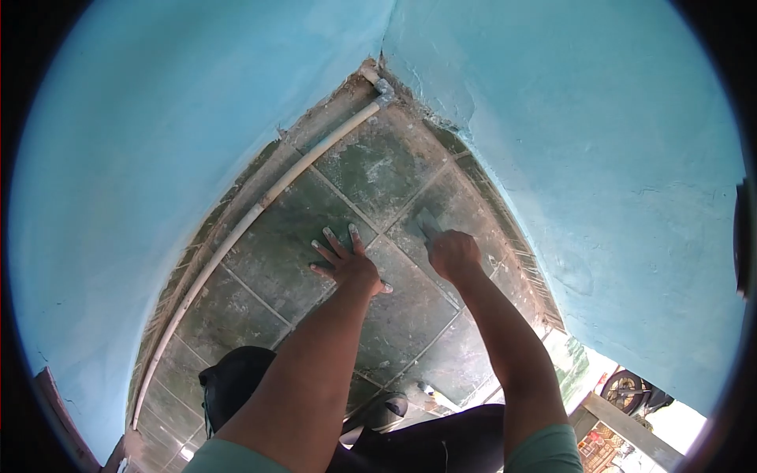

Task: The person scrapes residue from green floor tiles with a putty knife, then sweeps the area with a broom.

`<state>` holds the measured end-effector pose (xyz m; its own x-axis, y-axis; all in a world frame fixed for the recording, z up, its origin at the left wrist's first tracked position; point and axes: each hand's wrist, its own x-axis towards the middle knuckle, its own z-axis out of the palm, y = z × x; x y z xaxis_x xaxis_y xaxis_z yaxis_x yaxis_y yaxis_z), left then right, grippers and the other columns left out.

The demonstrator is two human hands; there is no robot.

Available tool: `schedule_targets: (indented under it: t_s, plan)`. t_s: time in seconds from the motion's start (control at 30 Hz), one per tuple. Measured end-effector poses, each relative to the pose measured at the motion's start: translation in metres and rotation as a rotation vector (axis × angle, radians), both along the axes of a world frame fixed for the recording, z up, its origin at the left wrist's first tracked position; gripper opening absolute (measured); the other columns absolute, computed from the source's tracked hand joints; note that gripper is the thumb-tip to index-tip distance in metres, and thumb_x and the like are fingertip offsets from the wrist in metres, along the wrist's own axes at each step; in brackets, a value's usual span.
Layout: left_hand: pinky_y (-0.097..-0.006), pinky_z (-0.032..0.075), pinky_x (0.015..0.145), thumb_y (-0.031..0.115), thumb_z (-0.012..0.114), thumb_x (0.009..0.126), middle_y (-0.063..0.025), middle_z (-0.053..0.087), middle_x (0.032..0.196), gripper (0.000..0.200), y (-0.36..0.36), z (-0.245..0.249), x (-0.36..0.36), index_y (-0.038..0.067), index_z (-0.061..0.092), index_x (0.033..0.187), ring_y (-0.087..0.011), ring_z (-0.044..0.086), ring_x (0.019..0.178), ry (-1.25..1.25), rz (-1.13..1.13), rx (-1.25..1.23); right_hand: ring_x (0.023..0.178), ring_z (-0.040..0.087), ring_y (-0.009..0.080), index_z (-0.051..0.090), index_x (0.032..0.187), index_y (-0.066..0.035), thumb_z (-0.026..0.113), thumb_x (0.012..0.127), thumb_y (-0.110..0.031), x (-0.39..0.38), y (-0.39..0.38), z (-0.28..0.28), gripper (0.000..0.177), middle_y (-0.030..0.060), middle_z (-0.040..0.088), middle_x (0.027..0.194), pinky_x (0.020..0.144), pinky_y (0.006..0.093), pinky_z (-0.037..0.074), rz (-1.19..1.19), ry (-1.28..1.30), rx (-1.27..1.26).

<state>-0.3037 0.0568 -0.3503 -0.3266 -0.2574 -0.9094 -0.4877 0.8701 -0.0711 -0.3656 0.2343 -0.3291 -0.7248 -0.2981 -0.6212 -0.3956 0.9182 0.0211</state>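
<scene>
My left hand [353, 266] lies on the dusty green tile floor [402, 315], its fingers spread and the tips whitened with dust or paste. To the right of it, my right hand [456, 255] is closed around a scraper [428, 224]. The scraper's flat grey blade points away from me, against or just over a tile near a grout line. Its handle is hidden inside my fist. Pale smears and dust cover the tiles around both hands.
A pale pipe [260, 206] runs along the base of the left blue wall [158, 158] to an elbow in the corner. Another blue wall [599, 158] rises on the right. My dark shoe [386, 410] is below. A motorcycle wheel [624, 391] shows outside at lower right.
</scene>
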Motion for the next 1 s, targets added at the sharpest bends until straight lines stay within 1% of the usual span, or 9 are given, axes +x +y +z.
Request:
schedule_targets:
  t_s: [0.17, 0.23, 0.37, 0.47, 0.57, 0.67, 0.8, 0.97, 1.0]
  plan:
    - [-0.0738, 0.013, 0.109, 0.066, 0.083, 0.060, -0.0284, -0.023, 0.156, 0.147, -0.002, 0.005, 0.001, 0.019, -0.021, 0.153, -0.0550, -0.013, 0.143, 0.008, 0.014, -0.010, 0.098, 0.067, 0.0311, 0.056, 0.131, -0.022, 0.045, 0.093, -0.019, -0.004, -0.014, 0.002, 0.040, 0.0151, 0.070, 0.102, 0.086, 0.0419, 0.054, -0.040, -0.026, -0.012]
    - [-0.0738, 0.013, 0.109, 0.066, 0.083, 0.060, -0.0286, -0.022, 0.156, 0.147, -0.001, 0.006, 0.000, 0.019, -0.020, 0.153, -0.0550, -0.013, 0.143, 0.020, 0.022, -0.008, 0.098, 0.067, 0.0317, 0.055, 0.133, -0.023, 0.044, 0.095, -0.022, -0.010, -0.017, -0.014, 0.040, 0.0159, 0.069, 0.103, 0.086, 0.0420, 0.054, 0.011, -0.001, 0.034]
    - [-0.0737, 0.013, 0.109, 0.066, 0.083, 0.060, -0.0287, -0.022, 0.156, 0.147, 0.001, 0.004, -0.001, 0.019, -0.020, 0.153, -0.0550, -0.012, 0.143, 0.005, -0.005, -0.003, 0.099, 0.067, 0.0327, 0.054, 0.135, -0.022, 0.044, 0.095, -0.023, 0.001, -0.005, 0.002, 0.041, 0.0165, 0.069, 0.105, 0.087, 0.0419, 0.053, -0.034, -0.009, -0.024]
    - [-0.0735, 0.014, 0.109, 0.067, 0.082, 0.060, -0.0286, -0.023, 0.156, 0.147, 0.000, 0.005, 0.000, 0.019, -0.020, 0.153, -0.0549, -0.011, 0.143, -0.009, -0.003, -0.007, 0.100, 0.067, 0.0329, 0.054, 0.134, -0.021, 0.043, 0.095, -0.022, 0.014, 0.015, -0.010, 0.041, 0.0166, 0.069, 0.105, 0.087, 0.0426, 0.053, 0.012, -0.035, 0.018]
    - [-0.0734, 0.014, 0.109, 0.067, 0.082, 0.060, -0.0284, -0.023, 0.156, 0.147, 0.001, 0.004, 0.002, 0.019, -0.020, 0.153, -0.0548, -0.011, 0.143, -0.004, 0.001, -0.013, 0.100, 0.067, 0.0332, 0.052, 0.137, -0.021, 0.045, 0.095, -0.023, -0.002, -0.012, -0.007, 0.043, 0.0162, 0.069, 0.107, 0.088, 0.0425, 0.053, -0.049, -0.047, 0.000]
    - [-0.0735, 0.014, 0.109, 0.068, 0.082, 0.058, -0.0284, -0.024, 0.155, 0.148, 0.000, 0.005, -0.003, 0.019, -0.021, 0.153, -0.0547, -0.012, 0.143, 0.011, 0.006, -0.026, 0.103, 0.066, 0.0343, 0.049, 0.140, -0.019, 0.048, 0.095, -0.029, -0.014, -0.016, -0.030, 0.046, 0.0175, 0.068, 0.109, 0.090, 0.0434, 0.053, -0.042, -0.054, 0.022]
    - [-0.0736, 0.015, 0.108, 0.069, 0.083, 0.056, -0.0284, -0.027, 0.154, 0.151, 0.007, -0.001, 0.001, 0.018, -0.023, 0.152, -0.0541, -0.015, 0.143, -0.011, -0.015, -0.040, 0.108, 0.064, 0.0353, 0.049, 0.140, -0.013, 0.055, 0.091, -0.026, 0.002, 0.011, -0.009, 0.052, 0.0191, 0.067, 0.112, 0.093, 0.0438, 0.051, -0.128, -0.053, -0.184]
    - [-0.0722, 0.014, 0.110, 0.066, 0.085, 0.056, -0.0281, -0.027, 0.154, 0.152, 0.014, -0.001, 0.004, 0.019, -0.024, 0.152, -0.0527, -0.015, 0.143, 0.020, -0.003, -0.081, 0.105, 0.063, 0.0373, 0.053, 0.135, -0.007, 0.059, 0.085, -0.017, 0.029, 0.109, -0.002, 0.051, 0.0197, 0.066, 0.113, 0.092, 0.0449, 0.050, -0.216, 0.081, -0.537]
    - [-0.0716, 0.014, 0.110, 0.065, 0.085, 0.056, -0.0278, -0.026, 0.155, 0.152, 0.015, 0.002, 0.005, 0.020, -0.023, 0.152, -0.0522, -0.015, 0.144, 0.041, 0.004, -0.088, 0.103, 0.063, 0.0380, 0.053, 0.134, -0.005, 0.059, 0.084, -0.015, 0.038, 0.125, -0.006, 0.051, 0.0201, 0.066, 0.112, 0.091, 0.0453, 0.050, -0.253, 0.127, -0.509]
